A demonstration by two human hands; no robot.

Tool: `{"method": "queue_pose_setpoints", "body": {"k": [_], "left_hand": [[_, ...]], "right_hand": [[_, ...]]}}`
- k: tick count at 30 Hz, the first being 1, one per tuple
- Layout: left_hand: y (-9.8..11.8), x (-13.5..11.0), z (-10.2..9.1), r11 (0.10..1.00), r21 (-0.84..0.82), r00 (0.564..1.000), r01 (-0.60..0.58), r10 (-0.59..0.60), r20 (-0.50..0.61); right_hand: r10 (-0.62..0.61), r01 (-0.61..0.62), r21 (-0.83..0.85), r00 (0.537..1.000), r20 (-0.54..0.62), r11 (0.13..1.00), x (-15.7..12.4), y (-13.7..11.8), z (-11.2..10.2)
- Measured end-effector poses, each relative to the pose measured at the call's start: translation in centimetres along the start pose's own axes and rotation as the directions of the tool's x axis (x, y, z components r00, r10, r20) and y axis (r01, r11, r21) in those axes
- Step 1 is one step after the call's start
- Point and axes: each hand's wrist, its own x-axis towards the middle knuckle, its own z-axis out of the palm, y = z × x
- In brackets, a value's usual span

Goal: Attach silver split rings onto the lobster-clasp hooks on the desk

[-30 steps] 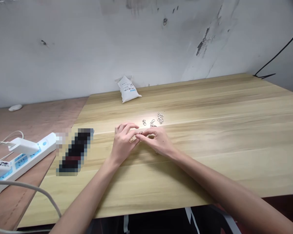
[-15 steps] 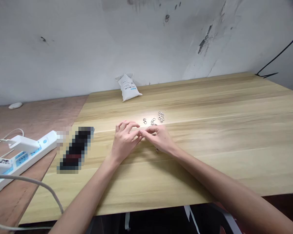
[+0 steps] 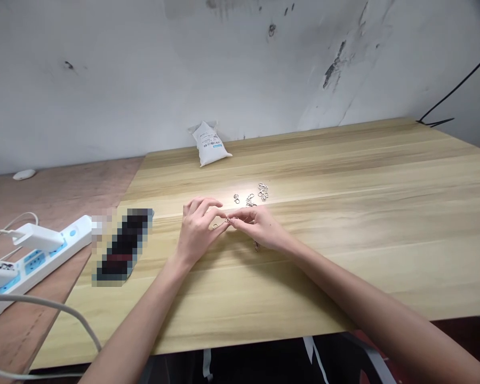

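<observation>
Over the middle of the wooden table, my left hand [image 3: 195,229] and my right hand [image 3: 263,226] meet at the fingertips. Between them they pinch a small silvery metal clasp [image 3: 228,220], mostly covered by the fingers. A metal ring [image 3: 215,226] shows inside the curve of my left thumb and index finger. Just beyond my right hand lies a group of metal clasps [image 3: 250,200], partly hidden by it. Another cluster of clasps [image 3: 263,192] is farther back, with a single clasp [image 3: 236,199] to its left. One more metal piece [image 3: 256,246] peeks out below my right palm.
A white labelled plastic packet [image 3: 212,146] rests at the wall edge of the table [image 3: 344,213]. To the left are a blurred-out dark flat object [image 3: 124,245], a white power strip [image 3: 40,261] with plugged-in adapters, and a grey cable [image 3: 64,306].
My left hand has shifted slightly left and its thumb and index finger have parted a little, so the clasp and the ring now show. My right hand is nearly still.
</observation>
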Motion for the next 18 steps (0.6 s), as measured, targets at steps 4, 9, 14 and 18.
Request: {"method": "queue_pose_setpoints", "body": {"k": [4, 9, 14, 18], "left_hand": [[-0.13, 0.07, 0.00, 1.000, -0.004, 1.000, -0.006, 0.006, -0.007], [-0.10, 0.12, 0.01, 1.000, -0.026, 1.000, 0.010, -0.010, 0.006], [-0.17, 0.12, -0.07, 0.997, -0.077, 0.999, 0.026, -0.024, 0.034], [-0.24, 0.10, -0.16, 0.990, -0.131, 0.997, 0.042, -0.032, 0.075]], "right_hand": [[-0.002, 0.001, 0.061, 1.000, 0.020, 0.998, 0.24, 0.51, -0.12], [0.038, -0.040, 0.088, 0.999, 0.024, 0.995, 0.39, 0.73, -0.26], [0.066, -0.068, 0.149, 0.998, 0.017, 0.986, 0.49, 0.80, -0.46], [0.072, -0.073, 0.097, 0.997, 0.011, 0.993, 0.37, 0.85, -0.59]]}}
